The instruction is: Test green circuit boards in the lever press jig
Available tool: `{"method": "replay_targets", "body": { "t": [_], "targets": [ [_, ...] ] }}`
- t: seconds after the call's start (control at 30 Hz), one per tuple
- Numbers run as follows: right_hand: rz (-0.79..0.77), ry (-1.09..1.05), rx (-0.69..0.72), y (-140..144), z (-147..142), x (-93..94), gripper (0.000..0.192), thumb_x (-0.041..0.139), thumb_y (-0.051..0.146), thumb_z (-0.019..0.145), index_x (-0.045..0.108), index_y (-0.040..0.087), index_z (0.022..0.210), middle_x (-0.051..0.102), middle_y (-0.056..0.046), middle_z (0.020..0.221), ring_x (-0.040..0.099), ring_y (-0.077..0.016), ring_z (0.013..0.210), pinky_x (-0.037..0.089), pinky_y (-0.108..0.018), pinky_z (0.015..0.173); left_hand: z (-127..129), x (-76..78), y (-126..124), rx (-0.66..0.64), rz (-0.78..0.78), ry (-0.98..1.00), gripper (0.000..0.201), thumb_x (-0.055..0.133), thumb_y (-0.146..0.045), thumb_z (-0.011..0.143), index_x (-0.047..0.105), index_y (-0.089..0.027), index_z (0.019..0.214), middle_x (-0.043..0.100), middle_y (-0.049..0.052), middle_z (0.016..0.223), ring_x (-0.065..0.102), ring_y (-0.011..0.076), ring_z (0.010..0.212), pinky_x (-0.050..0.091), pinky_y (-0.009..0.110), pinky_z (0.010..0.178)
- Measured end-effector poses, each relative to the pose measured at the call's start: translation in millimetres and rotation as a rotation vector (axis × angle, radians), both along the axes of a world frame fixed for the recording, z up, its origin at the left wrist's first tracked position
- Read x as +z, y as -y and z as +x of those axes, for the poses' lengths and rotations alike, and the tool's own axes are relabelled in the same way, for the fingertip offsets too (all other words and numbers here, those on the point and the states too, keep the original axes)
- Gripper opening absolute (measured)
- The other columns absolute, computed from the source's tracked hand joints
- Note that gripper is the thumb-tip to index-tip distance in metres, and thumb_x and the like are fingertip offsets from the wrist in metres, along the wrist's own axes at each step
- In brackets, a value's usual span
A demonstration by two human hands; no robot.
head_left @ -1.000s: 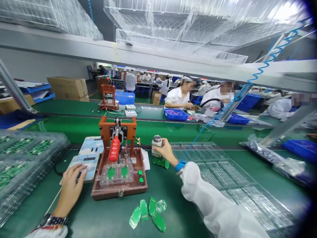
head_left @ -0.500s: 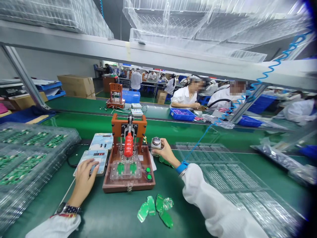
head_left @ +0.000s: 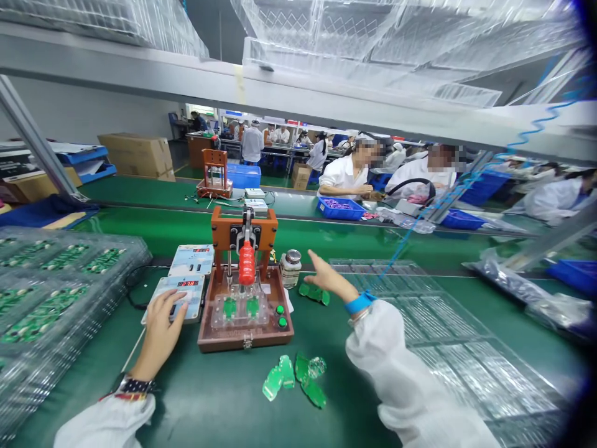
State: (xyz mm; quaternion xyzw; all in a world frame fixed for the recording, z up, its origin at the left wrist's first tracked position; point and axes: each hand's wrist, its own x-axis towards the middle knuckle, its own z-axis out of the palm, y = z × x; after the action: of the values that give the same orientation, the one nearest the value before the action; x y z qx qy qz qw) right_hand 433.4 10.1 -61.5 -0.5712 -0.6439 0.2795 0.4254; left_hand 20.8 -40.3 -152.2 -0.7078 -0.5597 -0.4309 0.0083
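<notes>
green mat all over the bench [head_left: 224, 404], and along its left edge sit clear stacked trays [head_left: 56, 292] full of little green boards. going right, my left hand [head_left: 163, 323] lies flat on the nearer of two meter boxes [head_left: 180, 295], fingers loosely spread on its face, not gripping anything; its red display reads 2.78 or so. the second meter box [head_left: 192, 258] sits just behind it, toward the far edge. next comes the brown test jig [head_left: 245, 311] near the middle of the bench, red-handled lever [head_left: 247, 262] upright, two green boards under its clear plate, two green buttons at its right front corner. near the front edge, a small pile of loose green boards [head_left: 293, 379] lies on the mat. right behind the jig's right side stands a small glass bottle [head_left: 290, 269] with a metal cap, upright. my right hand [head_left: 326, 278] is just right of that bottle, open with fingers stretched out toward it, not touching, holding nothing. a couple of green boards [head_left: 314, 292] lie under that hand. further right, empty-looking clear trays [head_left: 443, 336] cover the bench to its right edge. other people work at a table beyond the far edge.
</notes>
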Motion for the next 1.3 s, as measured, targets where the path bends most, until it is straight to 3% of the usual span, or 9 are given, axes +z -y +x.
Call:
{"method": "replay_targets", "body": {
  "t": [0.1, 0.27, 0.53, 0.67, 0.83, 0.93, 1.07, 1.17, 1.3],
  "targets": [
    [0.187, 0.058, -0.065, 24, -22, 48.3, 0.069, 0.068, 0.031, 0.074, 0.040, 0.017, 0.135, 0.042, -0.017, 0.139, 0.035, -0.0322, 0.134, 0.022, -0.057, 0.113, 6, 6.6, 0, -0.015, 0.011, 0.021, 0.034, 0.039, -0.042, 0.091, 0.060, -0.018, 0.104, 0.058, 0.012, 0.114, 0.050, 0.0293, 0.111, 0.037, 0.048, 0.096],
    [0.966, 0.106, 0.140, 73, -106, 116.6, 0.039, 0.038, 0.036, 0.096, 0.041, 0.025, 0.133, 0.056, -0.009, 0.124, 0.052, -0.0222, 0.119, 0.045, -0.046, 0.099, 8, 11.9, 5, 0.000, 0.030, 0.054, 0.029, 0.042, -0.036, 0.091, 0.062, -0.018, 0.100, 0.060, 0.012, 0.112, 0.051, 0.0285, 0.109, 0.037, 0.048, 0.096],
    [1.345, 0.360, 0.334, 55, -161, 103.7, 0.031, 0.039, 0.043, 0.095, 0.048, 0.019, 0.113, 0.064, -0.009, 0.094, 0.061, -0.0241, 0.104, 0.050, -0.039, 0.078, -14, 6.4, 5, 0.148, 0.040, 0.122, 0.030, 0.042, -0.035, 0.087, 0.064, -0.017, 0.096, 0.063, 0.013, 0.108, 0.054, 0.0306, 0.104, 0.040, 0.050, 0.091],
    [1.122, 0.020, 0.335, 43, -166, 145.5, 0.029, 0.039, 0.044, 0.096, 0.048, 0.023, 0.114, 0.061, 0.000, 0.075, 0.062, -0.0137, 0.068, 0.051, -0.031, 0.067, -8, 7.1, 7, 0.101, 0.062, 0.116, 0.028, 0.043, -0.033, 0.088, 0.064, -0.017, 0.095, 0.062, 0.012, 0.106, 0.054, 0.0298, 0.103, 0.041, 0.048, 0.090],
    [0.684, -0.119, 0.321, -30, -156, 201.8, 0.034, 0.051, 0.045, 0.089, 0.050, 0.020, 0.111, 0.063, -0.002, 0.085, 0.063, -0.0150, 0.080, 0.053, -0.032, 0.075, 4, 18.0, 15, 0.084, 0.142, 0.103, 0.024, 0.043, -0.027, 0.090, 0.062, -0.016, 0.097, 0.061, 0.012, 0.106, 0.052, 0.0280, 0.104, 0.042, 0.046, 0.090],
    [0.647, -0.093, 0.118, -57, -132, 181.5, 0.027, 0.066, 0.032, 0.076, 0.056, 0.017, 0.097, 0.063, -0.004, 0.090, 0.061, -0.0172, 0.088, 0.051, -0.033, 0.082, 10, 28.9, 22, 0.084, 0.212, 0.120, 0.021, 0.044, -0.022, 0.090, 0.060, -0.015, 0.102, 0.061, 0.012, 0.106, 0.053, 0.0272, 0.103, 0.043, 0.046, 0.090],
    [0.740, -0.153, -0.267, -8, -104, 97.0, 0.005, 0.054, 0.022, 0.081, 0.057, 0.017, 0.081, 0.062, -0.004, 0.084, 0.059, -0.0156, 0.083, 0.050, -0.033, 0.080, 23, 44.1, 51, -0.021, 0.379, 0.163, 0.025, 0.049, -0.008, 0.085, 0.058, -0.018, 0.106, 0.063, 0.009, 0.100, 0.057, 0.0238, 0.100, 0.046, 0.043, 0.090],
    [0.509, -0.015, 0.022, 49, -102, 27.5, 0.018, 0.051, 0.019, 0.084, 0.059, 0.017, 0.067, 0.065, -0.004, 0.076, 0.062, -0.0158, 0.077, 0.051, -0.032, 0.074, 47, 48.0, 85, -0.357, 0.306, 0.122, 0.038, 0.046, 0.000, 0.083, 0.056, -0.021, 0.112, 0.066, 0.007, 0.100, 0.061, 0.0191, 0.100, 0.051, 0.035, 0.088],
    [0.312, 0.250, 0.305, 86, -112, -18.7, 0.020, 0.059, 0.028, 0.086, 0.066, 0.021, 0.104, 0.061, -0.010, 0.121, 0.053, -0.0223, 0.118, 0.042, -0.044, 0.099, 89, 38.4, 114, -0.798, -0.074, -0.171, 0.051, 0.037, -0.001, 0.086, 0.045, -0.018, 0.133, 0.059, 0.008, 0.128, 0.052, 0.0165, 0.122, 0.049, 0.031, 0.099]
  ]
}}
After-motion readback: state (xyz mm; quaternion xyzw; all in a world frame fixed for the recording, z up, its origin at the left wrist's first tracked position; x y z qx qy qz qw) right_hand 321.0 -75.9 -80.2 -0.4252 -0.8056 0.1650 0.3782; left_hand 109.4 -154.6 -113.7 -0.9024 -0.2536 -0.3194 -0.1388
